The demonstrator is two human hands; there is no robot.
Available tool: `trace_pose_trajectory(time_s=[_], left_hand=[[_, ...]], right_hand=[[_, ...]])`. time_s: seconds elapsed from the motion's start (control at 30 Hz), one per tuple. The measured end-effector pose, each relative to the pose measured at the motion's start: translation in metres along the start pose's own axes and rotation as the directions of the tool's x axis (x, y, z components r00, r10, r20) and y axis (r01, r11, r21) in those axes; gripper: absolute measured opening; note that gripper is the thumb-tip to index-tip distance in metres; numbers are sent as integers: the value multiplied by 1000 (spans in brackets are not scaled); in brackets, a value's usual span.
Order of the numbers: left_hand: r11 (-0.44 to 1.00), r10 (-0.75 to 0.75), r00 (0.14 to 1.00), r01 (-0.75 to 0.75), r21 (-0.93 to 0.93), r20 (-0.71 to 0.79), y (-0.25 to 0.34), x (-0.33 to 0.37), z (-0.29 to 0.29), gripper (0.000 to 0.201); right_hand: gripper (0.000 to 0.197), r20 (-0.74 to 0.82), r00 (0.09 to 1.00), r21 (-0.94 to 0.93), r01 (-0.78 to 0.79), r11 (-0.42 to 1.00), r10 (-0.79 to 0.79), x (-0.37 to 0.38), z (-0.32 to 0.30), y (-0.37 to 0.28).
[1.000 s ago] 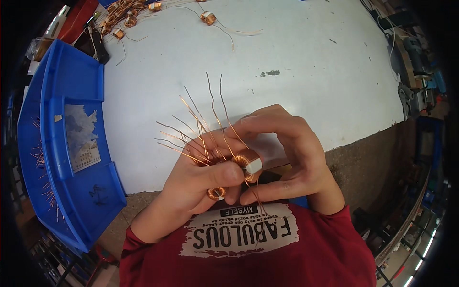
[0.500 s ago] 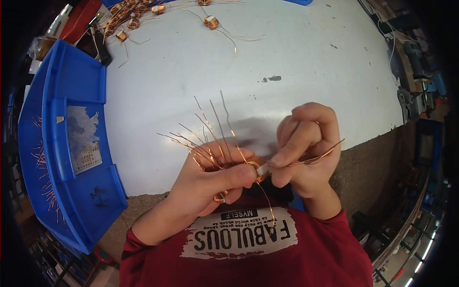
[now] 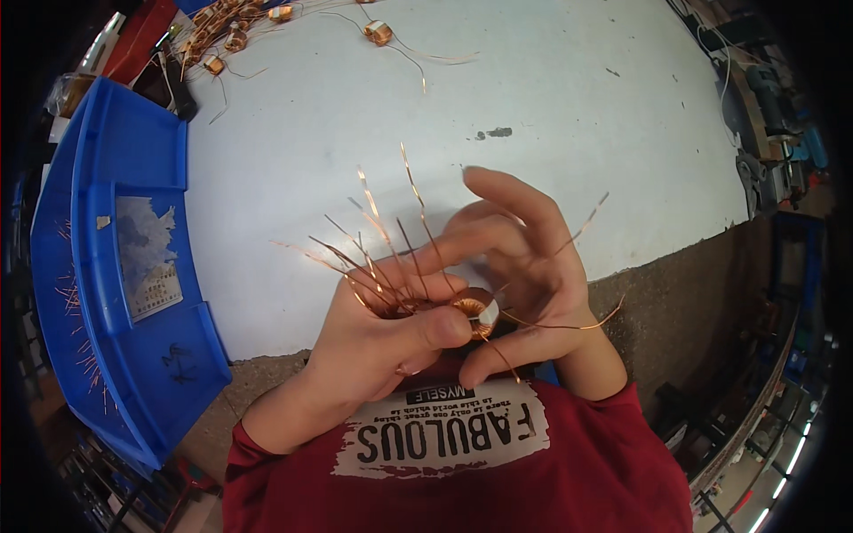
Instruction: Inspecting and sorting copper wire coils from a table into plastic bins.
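Note:
My left hand [image 3: 378, 346] is closed around several ring-shaped copper-wire coils, with thumb and fingers pinching one coil [image 3: 476, 304] at the front. That coil has a white band on its side facing my right hand. Long copper leads [image 3: 414, 191] fan out above my left hand, some dark and some shiny. My right hand [image 3: 549, 275] is open beside the coil, its index finger stretched out and its thumb apart below. Two leads from the coil run across the right palm. The other coils are mostly hidden inside my left hand.
A white worktable [image 3: 293, 151] lies ahead. More copper coils [image 3: 235, 37] are heaped at the far left, and a single coil [image 3: 378, 34] lies apart from them. At left stands a blue plastic bin [image 3: 160, 346] with wire scraps. Tools [image 3: 753, 182] line the right edge.
My right hand has let go of the coil's leads and its fingers have spread, with the index finger reaching up and left. The front coil has turned to show its ring opening more.

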State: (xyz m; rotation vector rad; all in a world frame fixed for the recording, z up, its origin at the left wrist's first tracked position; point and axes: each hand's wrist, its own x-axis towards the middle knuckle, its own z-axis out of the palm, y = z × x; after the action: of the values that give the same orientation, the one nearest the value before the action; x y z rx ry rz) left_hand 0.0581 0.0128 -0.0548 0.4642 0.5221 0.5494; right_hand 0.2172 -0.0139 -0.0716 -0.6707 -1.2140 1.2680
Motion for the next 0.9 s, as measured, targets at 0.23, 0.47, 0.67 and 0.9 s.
trace_pose_trajectory(time_s=[0.23,0.47,0.67,0.9], left_hand=[[992,-1,999,-3,-122,-33,-10,2,5,21],[995,-16,998,10,-100,-61,-11,2,3,20],[997,-37,998,33,-70,-49,-10,3,-1,19],[995,3,996,-12,-101,-91,-17,-3,12,19]], right_hand=[[118,-261,965,308,49,950,36,-8,12,6],[100,-273,962,338,120,934,-25,-9,17,0],[85,-152,963,182,248,952,-222,-13,-6,18],[68,-236,971,287,31,957,40,-21,5,8]])
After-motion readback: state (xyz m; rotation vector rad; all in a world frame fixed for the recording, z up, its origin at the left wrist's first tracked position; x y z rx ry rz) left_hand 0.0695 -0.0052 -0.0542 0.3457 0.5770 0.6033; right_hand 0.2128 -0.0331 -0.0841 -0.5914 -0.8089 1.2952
